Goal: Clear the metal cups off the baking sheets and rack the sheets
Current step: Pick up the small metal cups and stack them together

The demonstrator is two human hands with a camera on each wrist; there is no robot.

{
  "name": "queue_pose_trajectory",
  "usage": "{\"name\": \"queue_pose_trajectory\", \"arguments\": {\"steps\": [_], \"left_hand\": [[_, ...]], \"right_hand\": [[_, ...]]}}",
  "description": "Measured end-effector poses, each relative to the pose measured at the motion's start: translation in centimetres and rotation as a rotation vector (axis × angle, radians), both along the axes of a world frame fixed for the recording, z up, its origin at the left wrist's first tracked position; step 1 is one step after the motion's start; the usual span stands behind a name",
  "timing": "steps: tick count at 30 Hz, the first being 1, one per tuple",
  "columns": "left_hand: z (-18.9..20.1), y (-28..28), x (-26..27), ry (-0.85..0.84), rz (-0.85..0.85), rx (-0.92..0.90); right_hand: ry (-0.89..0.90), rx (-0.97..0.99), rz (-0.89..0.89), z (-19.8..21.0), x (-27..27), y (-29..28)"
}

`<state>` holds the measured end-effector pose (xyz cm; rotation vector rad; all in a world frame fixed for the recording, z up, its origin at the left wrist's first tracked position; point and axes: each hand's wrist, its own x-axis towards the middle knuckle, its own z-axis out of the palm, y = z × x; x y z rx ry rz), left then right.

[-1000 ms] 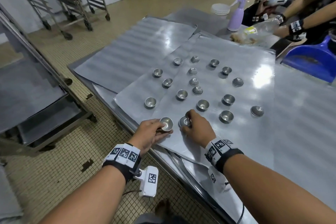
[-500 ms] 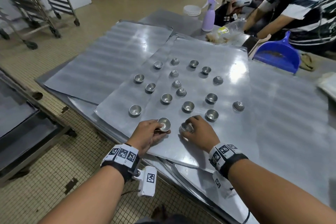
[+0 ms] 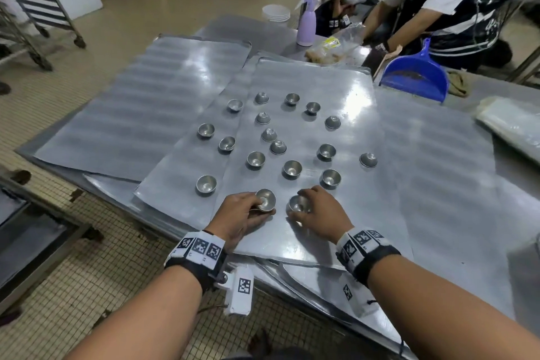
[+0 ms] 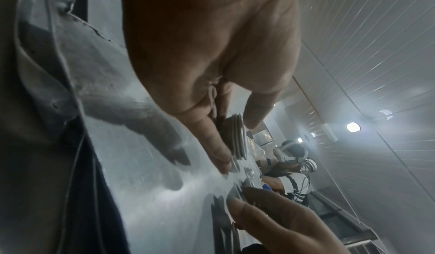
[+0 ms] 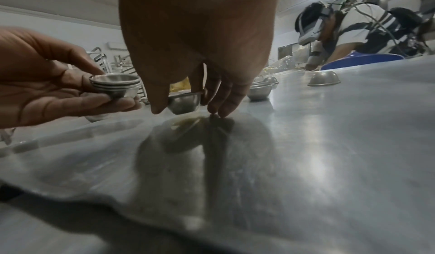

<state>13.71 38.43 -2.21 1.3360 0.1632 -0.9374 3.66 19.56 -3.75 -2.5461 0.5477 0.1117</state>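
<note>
The left hand [image 3: 239, 215] pinched a nested stack [image 5: 115, 84] just above the top sheet [image 3: 365, 213]; beside it, the right hand [image 3: 320, 213] gripped one cup [image 5: 184, 101] between thumb and fingers.

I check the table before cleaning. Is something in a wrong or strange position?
Yes. Several cups lie upside down, such as one at the right, while others stand upright. The baking sheets overlap crookedly instead of stacking squarely.
</note>
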Motion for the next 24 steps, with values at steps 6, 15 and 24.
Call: {"name": "queue_pose_trajectory", "arguments": {"steps": [6, 15, 24], "left_hand": [[0.4, -0.9, -0.1, 0.099, 0.107, -0.039], [1.5, -3.9, -0.6, 0.087, 0.132, -0.12], [0.7, -7.1, -0.7, 0.137, 0.134, -0.08]], "right_hand": [[-0.335, 0.177, -0.086, 1.7, -0.1, 0.9], [-0.232, 0.147, 0.087, 2.5, 1.7, 1.1], [-0.138, -0.04, -0.216, 1.2, 0.5, -8.1]]}}
